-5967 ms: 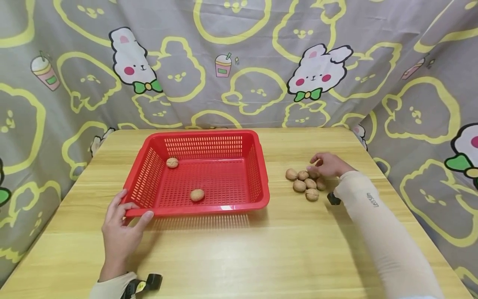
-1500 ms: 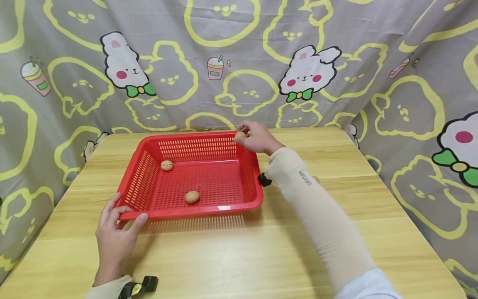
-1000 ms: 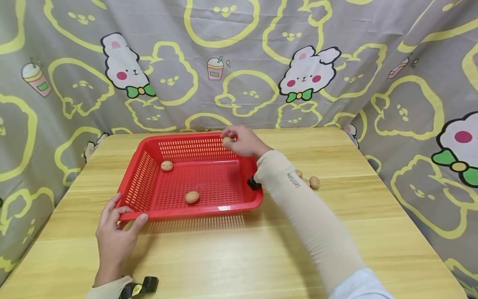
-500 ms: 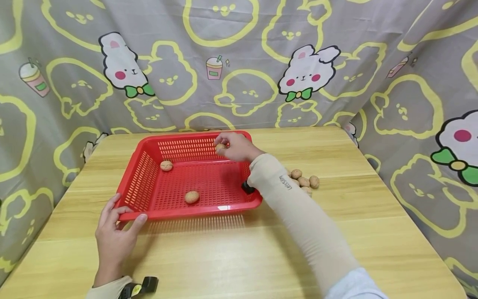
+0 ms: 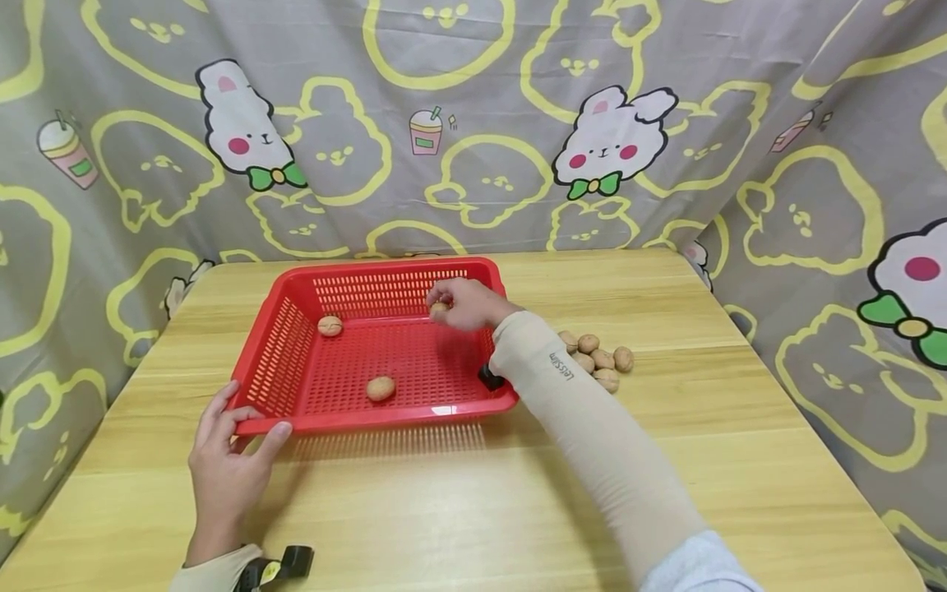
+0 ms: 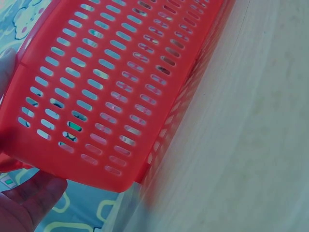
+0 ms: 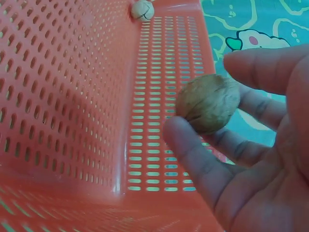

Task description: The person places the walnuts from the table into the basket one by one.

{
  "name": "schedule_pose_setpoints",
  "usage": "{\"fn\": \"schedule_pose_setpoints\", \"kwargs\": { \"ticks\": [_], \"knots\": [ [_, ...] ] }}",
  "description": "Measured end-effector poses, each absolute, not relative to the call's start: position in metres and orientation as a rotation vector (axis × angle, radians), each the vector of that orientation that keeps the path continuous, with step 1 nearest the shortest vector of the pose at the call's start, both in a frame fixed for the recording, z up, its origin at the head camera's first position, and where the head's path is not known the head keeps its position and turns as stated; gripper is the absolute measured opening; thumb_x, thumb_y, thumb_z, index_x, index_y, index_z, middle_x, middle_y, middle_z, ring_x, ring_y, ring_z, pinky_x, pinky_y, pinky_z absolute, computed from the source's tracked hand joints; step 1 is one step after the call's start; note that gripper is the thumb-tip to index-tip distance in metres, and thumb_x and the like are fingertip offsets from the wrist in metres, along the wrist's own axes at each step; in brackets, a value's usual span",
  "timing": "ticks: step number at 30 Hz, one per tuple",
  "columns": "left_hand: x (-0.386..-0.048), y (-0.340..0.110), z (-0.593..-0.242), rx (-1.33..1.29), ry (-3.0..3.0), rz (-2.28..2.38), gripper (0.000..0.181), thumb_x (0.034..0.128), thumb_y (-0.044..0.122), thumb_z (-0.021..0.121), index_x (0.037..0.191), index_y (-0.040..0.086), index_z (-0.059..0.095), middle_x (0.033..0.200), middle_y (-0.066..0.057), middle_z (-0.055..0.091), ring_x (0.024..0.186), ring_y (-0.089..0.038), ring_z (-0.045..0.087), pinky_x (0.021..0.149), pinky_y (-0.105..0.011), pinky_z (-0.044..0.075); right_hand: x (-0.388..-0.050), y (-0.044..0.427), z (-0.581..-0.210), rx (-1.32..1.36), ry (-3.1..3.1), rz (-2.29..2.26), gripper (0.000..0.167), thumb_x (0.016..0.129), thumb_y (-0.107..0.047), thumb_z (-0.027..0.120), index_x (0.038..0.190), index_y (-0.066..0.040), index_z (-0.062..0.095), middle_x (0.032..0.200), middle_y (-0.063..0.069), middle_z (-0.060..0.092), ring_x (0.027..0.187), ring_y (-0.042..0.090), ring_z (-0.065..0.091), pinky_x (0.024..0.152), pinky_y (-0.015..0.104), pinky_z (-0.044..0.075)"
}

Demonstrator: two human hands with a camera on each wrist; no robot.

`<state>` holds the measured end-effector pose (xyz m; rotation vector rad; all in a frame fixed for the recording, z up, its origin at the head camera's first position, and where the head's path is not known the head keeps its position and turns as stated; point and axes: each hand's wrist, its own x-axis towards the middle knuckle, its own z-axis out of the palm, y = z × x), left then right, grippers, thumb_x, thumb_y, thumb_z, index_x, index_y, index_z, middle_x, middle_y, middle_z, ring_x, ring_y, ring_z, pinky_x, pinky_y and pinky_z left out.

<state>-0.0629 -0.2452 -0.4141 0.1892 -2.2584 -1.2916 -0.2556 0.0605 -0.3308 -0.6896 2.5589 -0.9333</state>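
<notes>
**Held walnut (image 7: 207,104) inside red basket (image 5: 407,419), right hand (image 5: 469,306) grasping it**

Clock face centred on the basket, 12 at its far side, head view.

Right hand: at 2 o'clock, reaching in below rim level. Thumb and fingertips grasp the one nut, which hangs above the slotted floor, not touching it. Slightly blurred from the head; clear in the right wrist view.

Left hand (image 5: 233,469): at 8 o'clock, grasping the basket by its near corner. Thumb lies over the near rim, fingers on the side rim.

Basket: sits on a wood-grain table (image 5: 444,514). Two loose nuts on its floor, well apart: cracked-looking walnut (image 5: 330,326) at 10 o'clock, by the side wall; smooth walnut (image 5: 381,389) at 6 o'clock, close to the near wall.

Outside the basket, at 3 o'clock: walnut cluster (image 5: 602,359) on the table, packed together, partly behind the beige sleeve (image 5: 584,427) of the right arm. Full count hidden.

Beyond the table, at 12: grey patterned cloth (image 5: 491,90), yellow outlines and white rabbits.
</notes>
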Motion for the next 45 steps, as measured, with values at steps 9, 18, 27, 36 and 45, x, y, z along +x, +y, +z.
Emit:
{"fn": "schedule_pose_setpoints", "kwargs": {
  "ticks": [9,18,27,36,45],
  "knots": [
    [-0.059,-0.245,-0.415,0.235,-2.280,-1.288,0.033,0.0755,0.009,0.083,0.092,-0.004,0.057,0.145,0.004,0.042,0.127,-0.029,0.042,0.083,-0.005,0.041,-0.252,0.059,-0.335,-0.657,2.515,-0.888,0.027,0.093,-0.022,0.064,0.116,-0.011,0.059,0.106,0.005,0.059,0.098,0.022,0.053,0.084,0.034,0.049],
    [-0.064,-0.244,-0.413,0.198,-2.259,-1.307,0.033,0.0742,0.006,0.083,0.092,-0.005,0.058,0.147,0.003,0.041,0.126,-0.029,0.042,0.083,-0.005,0.041,-0.256,0.061,-0.329,-0.668,2.545,-0.887,0.033,0.093,-0.024,0.065,0.121,-0.009,0.059,0.111,0.003,0.060,0.104,0.019,0.053,0.090,0.036,0.049],
    [-0.063,-0.244,-0.414,0.207,-2.258,-1.296,0.032,0.0736,0.004,0.083,0.092,-0.005,0.058,0.146,0.002,0.042,0.126,-0.028,0.043,0.082,-0.005,0.041,-0.254,0.062,-0.322,-0.683,2.559,-0.913,0.028,0.094,-0.025,0.064,0.118,-0.013,0.060,0.110,0.001,0.061,0.101,0.017,0.056,0.087,0.034,0.050],
    [-0.063,-0.246,-0.416,0.200,-2.238,-1.292,0.032,0.0727,0.003,0.083,0.092,-0.005,0.059,0.145,0.001,0.042,0.126,-0.028,0.043,0.081,-0.005,0.041,-0.255,0.063,-0.311,-0.693,2.562,-0.966,0.030,0.093,-0.023,0.065,0.120,-0.010,0.060,0.113,0.005,0.061,0.100,0.018,0.057,0.086,0.034,0.052],
    [-0.062,-0.244,-0.414,0.187,-2.243,-1.289,0.033,0.0729,0.004,0.083,0.092,-0.006,0.058,0.146,0.000,0.042,0.126,-0.030,0.043,0.082,-0.005,0.041,-0.256,0.075,-0.303,-0.738,2.623,-0.951,0.029,0.093,-0.024,0.064,0.118,-0.010,0.060,0.113,0.006,0.061,0.104,0.021,0.056,0.090,0.037,0.050]
  ]
}}
